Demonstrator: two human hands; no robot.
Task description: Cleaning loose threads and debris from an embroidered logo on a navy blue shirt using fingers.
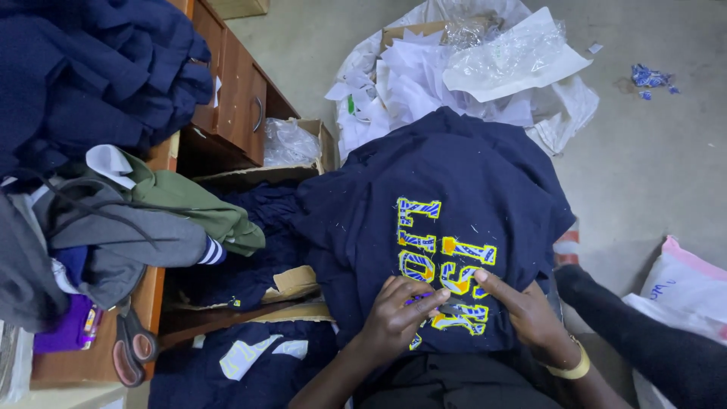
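Two hands sit on the dark blue shirt (454,189) on our lap, both at its near edge. Our left hand (397,318) has its grip pinched shut on a small purple tool (418,298), tip on the yellow letters (443,261). Our right hand (530,310) lies flat, open, just beside it, w/ one finger pressing the cloth. The letters run away from us in a line; left hand is nearer them.

Navy garment (447,182) w/ yellow-blue embroidered letters, spread over lap, face up, wrinkled.
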